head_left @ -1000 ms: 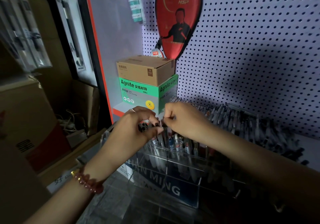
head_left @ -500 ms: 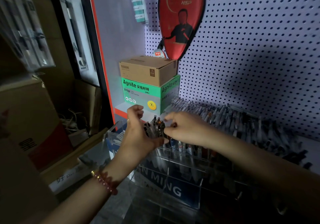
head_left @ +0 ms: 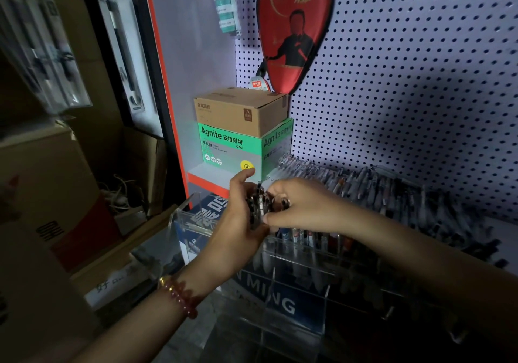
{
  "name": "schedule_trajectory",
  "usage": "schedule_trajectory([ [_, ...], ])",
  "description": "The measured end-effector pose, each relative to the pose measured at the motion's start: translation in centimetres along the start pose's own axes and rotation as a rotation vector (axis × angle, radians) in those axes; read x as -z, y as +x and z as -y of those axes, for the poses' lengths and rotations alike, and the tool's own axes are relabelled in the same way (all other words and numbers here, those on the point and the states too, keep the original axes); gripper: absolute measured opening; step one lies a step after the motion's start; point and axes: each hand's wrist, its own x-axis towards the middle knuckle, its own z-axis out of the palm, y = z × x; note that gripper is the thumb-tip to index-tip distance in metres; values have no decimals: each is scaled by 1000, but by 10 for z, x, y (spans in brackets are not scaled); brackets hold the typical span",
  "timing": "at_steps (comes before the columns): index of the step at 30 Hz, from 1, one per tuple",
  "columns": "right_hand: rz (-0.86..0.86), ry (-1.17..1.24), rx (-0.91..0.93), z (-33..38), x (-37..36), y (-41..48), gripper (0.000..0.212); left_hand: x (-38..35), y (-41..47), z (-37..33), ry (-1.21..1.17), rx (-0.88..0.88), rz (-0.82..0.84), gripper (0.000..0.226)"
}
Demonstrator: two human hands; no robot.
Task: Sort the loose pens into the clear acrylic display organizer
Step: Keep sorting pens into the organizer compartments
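Observation:
My left hand (head_left: 238,222) holds a bundle of pens (head_left: 259,204) upright above the left end of the clear acrylic organizer (head_left: 280,287). Its thumb points up and its fingers wrap the bundle from the left. My right hand (head_left: 302,204) meets it from the right and pinches the pens in the bundle with its fingertips. Several pens (head_left: 305,238) stand in the organizer's rear slots just under my right hand. A long row of loose pens (head_left: 392,191) lies on the shelf behind, along the pegboard.
A brown carton (head_left: 241,111) sits on a green Agnite box (head_left: 229,145) at the shelf's back left. A red paddle cover (head_left: 294,26) hangs on the pegboard (head_left: 420,68). Cardboard boxes (head_left: 42,194) stand at the left, past the orange shelf post.
My hands have closed together on the pen bundle and lifted it slightly. My left thumb now points up, and my right fingers have moved in onto the pens.

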Motion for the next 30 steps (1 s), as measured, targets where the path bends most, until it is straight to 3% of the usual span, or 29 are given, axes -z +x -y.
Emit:
schedule_trajectory([
  [5,10,51,5,2,2,-2,53,5,7,3,-6,52,-47,79],
  [9,-20,82,5,1,2,-1,44,11,10,-5,85,89,-124,74],
  [13,-163,216,21,-2,11,-1,26,14,11,-7,138,51,-139,52],
  [18,-305,182,-13,-36,52,7,21,19,14,-14,142,33,-123,38],
  [21,-156,76,-77,-82,67,21,22,20,20,-23,83,-29,-124,28],
  [25,397,-265,-181,-126,62,38,45,14,30,-32,43,-66,-160,18],
  [27,441,-418,-192,-135,53,48,52,10,36,-34,53,-84,-167,19],
  [30,351,-580,-116,-137,44,53,49,5,45,-33,75,-92,-167,21],
])
